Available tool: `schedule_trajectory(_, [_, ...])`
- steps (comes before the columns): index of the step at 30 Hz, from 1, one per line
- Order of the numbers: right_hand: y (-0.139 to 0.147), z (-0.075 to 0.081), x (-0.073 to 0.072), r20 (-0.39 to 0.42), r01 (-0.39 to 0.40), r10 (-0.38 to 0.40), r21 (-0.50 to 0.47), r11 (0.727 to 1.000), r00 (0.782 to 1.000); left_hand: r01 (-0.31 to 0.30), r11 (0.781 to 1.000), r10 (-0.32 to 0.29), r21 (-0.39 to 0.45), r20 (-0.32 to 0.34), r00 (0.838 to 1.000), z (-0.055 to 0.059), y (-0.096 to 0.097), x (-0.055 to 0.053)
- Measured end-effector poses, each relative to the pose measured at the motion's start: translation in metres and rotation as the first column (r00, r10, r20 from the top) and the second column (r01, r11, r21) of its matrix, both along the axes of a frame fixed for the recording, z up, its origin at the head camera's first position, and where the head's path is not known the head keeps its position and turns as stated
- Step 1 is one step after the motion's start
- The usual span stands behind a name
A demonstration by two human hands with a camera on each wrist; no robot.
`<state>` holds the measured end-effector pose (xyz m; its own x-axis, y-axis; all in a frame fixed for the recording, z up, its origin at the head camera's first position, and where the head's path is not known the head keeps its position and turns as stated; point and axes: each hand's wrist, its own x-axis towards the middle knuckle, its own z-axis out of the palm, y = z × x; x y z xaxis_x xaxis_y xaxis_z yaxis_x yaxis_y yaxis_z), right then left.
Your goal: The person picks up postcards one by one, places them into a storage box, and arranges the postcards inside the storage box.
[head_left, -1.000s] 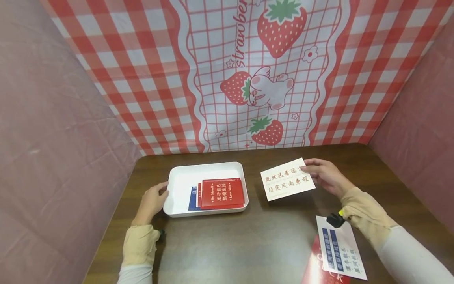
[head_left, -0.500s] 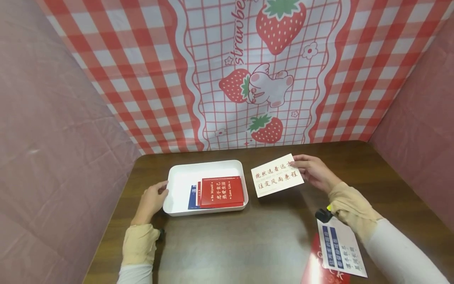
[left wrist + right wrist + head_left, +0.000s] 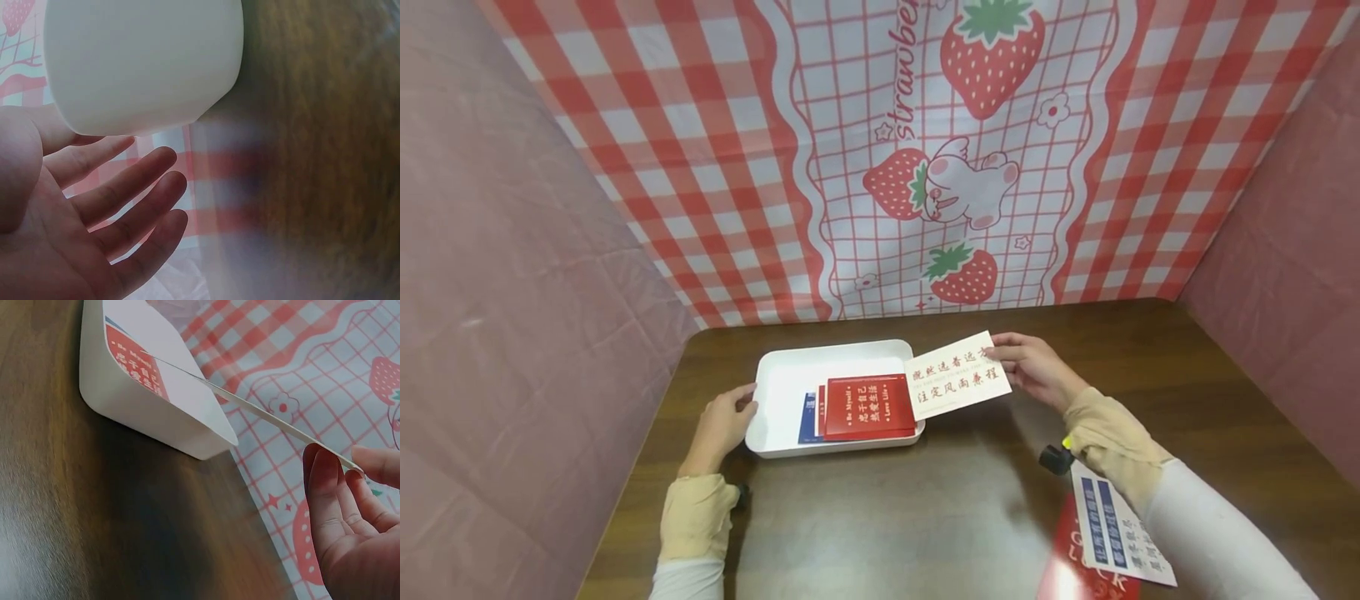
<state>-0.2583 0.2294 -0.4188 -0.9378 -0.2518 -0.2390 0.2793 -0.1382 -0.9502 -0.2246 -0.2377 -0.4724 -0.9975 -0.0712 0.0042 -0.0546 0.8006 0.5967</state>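
My right hand (image 3: 1037, 371) pinches a cream card (image 3: 958, 377) with red Chinese writing by its right end. The card is held up at a slant, its left end over the right rim of a white tray (image 3: 778, 417). From the right wrist view the card (image 3: 269, 419) is edge-on between thumb and fingers. Inside the tray lie a red card (image 3: 868, 408) on top and a blue card (image 3: 807, 421) partly under it. My left hand (image 3: 718, 425) rests at the tray's left end; in the left wrist view its fingers (image 3: 140, 194) are loosely extended beside the tray wall.
A white card with blue bands (image 3: 1112, 533) lies on a red card (image 3: 1063, 558) at the table's front right, partly under my right forearm. A strawberry-patterned cloth (image 3: 962, 275) hangs behind the brown table (image 3: 880, 517). Pink cloth (image 3: 535, 292) covers both sides.
My right hand has carried the cream card leftward, from the right of the tray to over its right rim. The left hand and the tray have stayed in place.
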Motion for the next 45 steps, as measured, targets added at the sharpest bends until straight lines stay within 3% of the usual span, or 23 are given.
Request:
schedule_trajectory(23, [-0.068, -0.026, 0.0, 0.023, -0.026, 0.025, 0.046, 0.999, 0.999, -0.007, 1.0, 0.007, 0.001, 0.0, 1.0, -0.002, -0.002, 0.0])
schedule_trajectory(29, [-0.086, -0.031, 0.0, -0.006, -0.085, 0.086, 0.101, 0.991, 0.996, -0.007, 1.0, 0.007, 0.0, -0.006, 1.0, -0.003, -0.002, 0.0])
schedule_trajectory(34, [-0.091, -0.031, 0.003, -0.114, -0.099, 0.139, 0.301, 0.949, 0.984, -0.008, 1.0, 0.008, 0.004, -0.006, 1.0, -0.003, -0.001, -0.001])
schedule_trajectory(37, [-0.09, -0.032, 0.004, -0.161, -0.09, 0.178, 0.442, 0.892, 0.971, -0.009, 1.0, 0.009, 0.002, -0.005, 1.0, -0.002, 0.0, -0.001])
schedule_trajectory(40, [-0.089, -0.032, 0.005, -0.178, -0.131, 0.266, 0.543, 0.83, 0.947, -0.011, 1.0, 0.011, 0.001, -0.003, 1.0, -0.002, 0.0, -0.001])
schedule_trajectory(42, [-0.088, -0.032, 0.006, -0.173, -0.161, 0.311, 0.574, 0.803, 0.934, -0.012, 1.0, 0.012, 0.001, -0.001, 1.0, -0.002, 0.0, -0.001])
schedule_trajectory(45, [-0.087, -0.033, 0.008, -0.176, -0.19, 0.348, 0.575, 0.795, 0.921, -0.011, 1.0, 0.011, 0.001, 0.0, 1.0, -0.002, 0.001, 0.0])
